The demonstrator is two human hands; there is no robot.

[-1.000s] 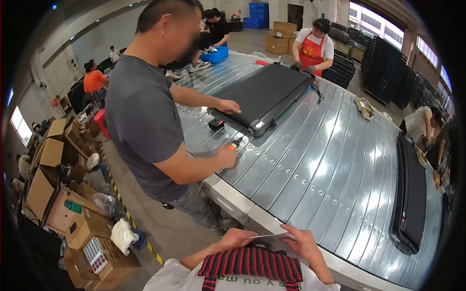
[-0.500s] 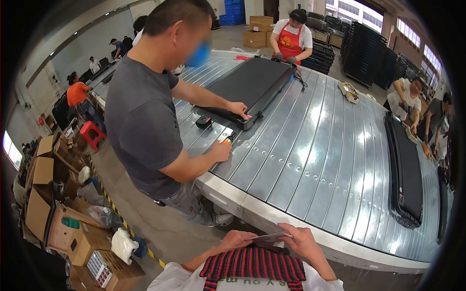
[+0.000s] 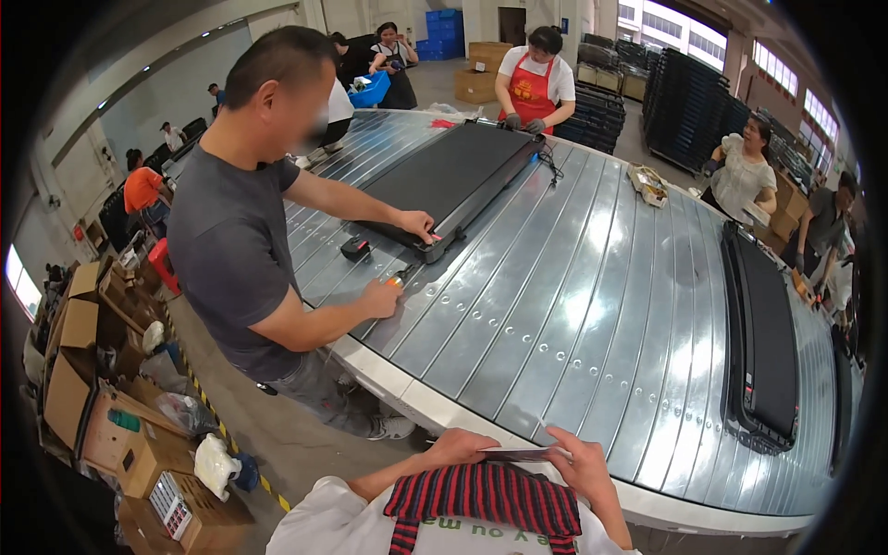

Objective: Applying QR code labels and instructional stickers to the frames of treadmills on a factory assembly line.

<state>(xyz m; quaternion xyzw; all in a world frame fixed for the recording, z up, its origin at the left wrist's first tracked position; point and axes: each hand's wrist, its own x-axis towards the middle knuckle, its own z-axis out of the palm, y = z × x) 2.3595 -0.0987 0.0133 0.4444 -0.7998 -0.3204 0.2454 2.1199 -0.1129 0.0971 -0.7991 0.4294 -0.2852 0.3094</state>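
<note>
Close to my body, above a red-and-black striped apron top, both hands are on a thin flat sheet, seen nearly edge-on; its kind cannot be made out. My left hand closes on the sheet's left end. My right hand pinches its right end, the thumb side turned inward. A small pale sliver sticks up by the right fingertips. Just beyond my hands runs the white edge of a large metal-slatted worktable.
At left, a co-worker in grey bends over a long black panel, an orange-handled tool in one hand. Another black panel lies at right. Cardboard boxes crowd the floor at lower left. A person in a red apron stands across.
My view has shifted slightly right. The sheet now lies flatter between my hands, and a pale sliver shows at the right fingertips. A person at far right has straightened up.
</note>
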